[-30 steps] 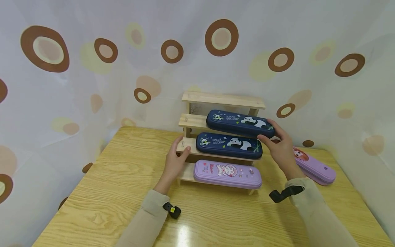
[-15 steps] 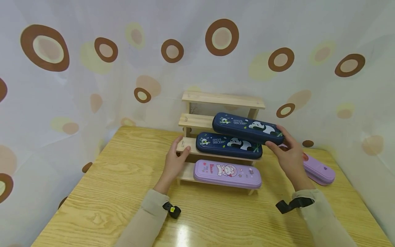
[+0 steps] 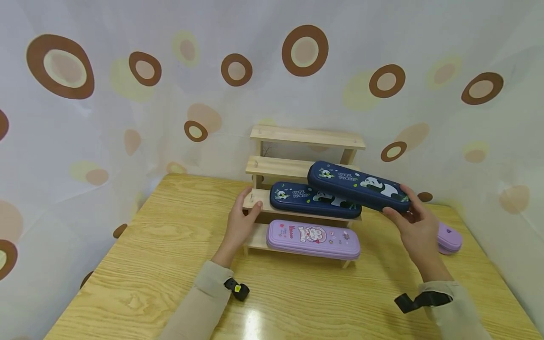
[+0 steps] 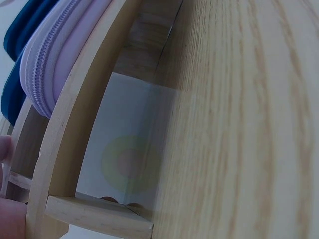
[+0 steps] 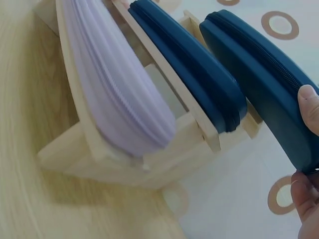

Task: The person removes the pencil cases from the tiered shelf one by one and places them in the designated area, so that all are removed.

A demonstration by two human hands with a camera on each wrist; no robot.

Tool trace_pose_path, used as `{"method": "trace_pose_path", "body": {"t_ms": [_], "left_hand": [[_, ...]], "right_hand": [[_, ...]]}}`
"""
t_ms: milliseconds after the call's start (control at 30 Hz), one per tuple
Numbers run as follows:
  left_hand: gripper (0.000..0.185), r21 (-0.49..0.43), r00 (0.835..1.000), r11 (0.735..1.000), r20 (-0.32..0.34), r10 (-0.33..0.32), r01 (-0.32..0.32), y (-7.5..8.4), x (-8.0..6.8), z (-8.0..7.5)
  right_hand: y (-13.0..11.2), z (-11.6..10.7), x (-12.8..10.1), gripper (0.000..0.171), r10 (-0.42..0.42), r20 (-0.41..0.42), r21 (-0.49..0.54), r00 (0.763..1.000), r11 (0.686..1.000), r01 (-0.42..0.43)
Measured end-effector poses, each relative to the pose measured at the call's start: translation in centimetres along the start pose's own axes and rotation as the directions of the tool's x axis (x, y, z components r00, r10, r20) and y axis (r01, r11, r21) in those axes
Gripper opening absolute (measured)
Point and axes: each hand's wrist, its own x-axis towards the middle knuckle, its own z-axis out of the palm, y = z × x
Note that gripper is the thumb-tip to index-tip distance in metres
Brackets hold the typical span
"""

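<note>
My right hand (image 3: 418, 231) grips a dark blue pencil case (image 3: 361, 186) with a panda print by its right end. In the right wrist view, thumb and fingers hold that case (image 5: 254, 84) from its two long sides. It slants down to the right and overlaps a second blue panda pencil case (image 3: 293, 196) lying on a step of the wooden tiered rack (image 3: 308, 137). On the lowest step lies a lilac pencil case (image 3: 312, 240), its zip (image 4: 37, 74) visible in the left wrist view. My left hand (image 3: 242, 222) holds the rack's left end.
Another purple pencil case (image 3: 449, 238) lies on the wood-grain table (image 3: 178, 264) at the right, mostly hidden behind my right hand. A patterned white curtain (image 3: 170, 108) hangs behind the rack and on both sides.
My right hand has drawn the upper blue pencil case off its step, to the right and toward me, and its right end has tilted lower. My left hand has stayed in place.
</note>
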Motion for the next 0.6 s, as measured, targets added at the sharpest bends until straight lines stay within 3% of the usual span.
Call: {"method": "trace_pose_path", "body": {"t_ms": [367,600], "left_hand": [[0.059,-0.009,1.000,1.000,0.000,-0.004,0.004,-0.1,0.0,0.1],[0.059,-0.008,1.000,1.000,-0.002,-0.015,0.015,-0.1,0.1,0.0]], "right_hand": [[1.1,-2.6,-2.0,0.065,0.051,-0.034,0.147,0.998,0.988,-0.045],[1.6,-3.9,-3.2,0.064,0.107,-0.145,0.206,0.984,0.976,-0.076]]}}
